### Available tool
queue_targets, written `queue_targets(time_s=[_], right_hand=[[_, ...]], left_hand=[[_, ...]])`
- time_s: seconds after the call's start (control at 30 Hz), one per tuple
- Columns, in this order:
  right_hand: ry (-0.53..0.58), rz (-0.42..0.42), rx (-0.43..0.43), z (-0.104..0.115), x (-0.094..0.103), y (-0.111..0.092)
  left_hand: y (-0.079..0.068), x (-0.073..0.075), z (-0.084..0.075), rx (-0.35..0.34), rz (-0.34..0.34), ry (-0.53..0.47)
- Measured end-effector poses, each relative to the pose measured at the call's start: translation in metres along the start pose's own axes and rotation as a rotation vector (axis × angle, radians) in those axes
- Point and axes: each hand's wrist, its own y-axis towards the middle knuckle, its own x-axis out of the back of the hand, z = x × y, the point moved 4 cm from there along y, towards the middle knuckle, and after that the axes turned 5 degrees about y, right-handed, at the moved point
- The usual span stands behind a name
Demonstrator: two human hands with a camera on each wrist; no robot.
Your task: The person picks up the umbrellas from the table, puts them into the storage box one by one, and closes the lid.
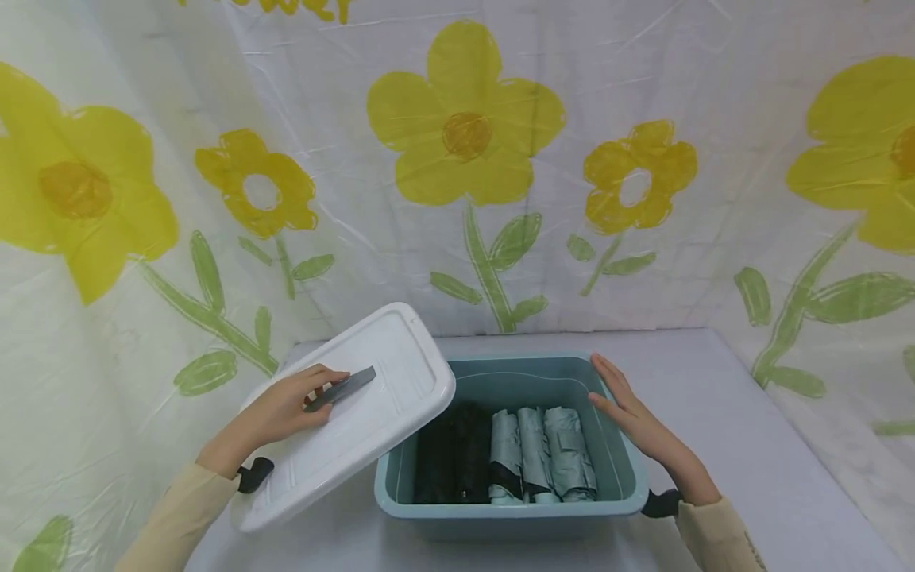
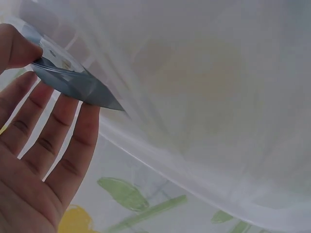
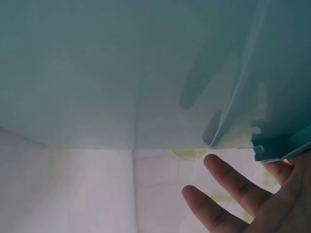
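My left hand point(image 1: 293, 401) holds a white plastic lid point(image 1: 411, 369) by its grey handle point(image 1: 350, 387). The lid is tilted, raised at the left of a blue-green storage bin point(image 1: 511, 510), and overlaps the bin's left corner in the head view. In the left wrist view the thumb and fingers pinch the grey handle point(image 2: 77, 87). My right hand point(image 1: 632, 417) rests at the bin's right rim with its fingers extended. Inside the bin lie three pale grey-blue rolled bundles point(image 1: 569, 453), like folded umbrellas, beside dark rolled bundles point(image 1: 468, 453) partly hidden by shadow.
The bin stands on a table with a white cover point(image 1: 700, 381). Behind and at the sides hangs a white sheet point(image 1: 529, 278) painted with yellow flowers. A black strap is on each wrist.
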Motion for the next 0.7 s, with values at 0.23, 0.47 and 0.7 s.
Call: queue_targets(time_s=[0.23,0.47,0.7], right_hand=[[-0.008,-0.004,-0.003,0.000,0.002,-0.002],[0.010,0.000,-0.009,0.003,0.002,-0.002],[0.007,0.004,-0.011,0.002,0.000,0.001]], left_hand=[[0.015,0.001,-0.012,-0.056,0.054,0.027],[0.030,0.001,-0.026,-0.154,0.072,0.070],[0.039,0.002,-0.041,-0.235,0.087,0.077]])
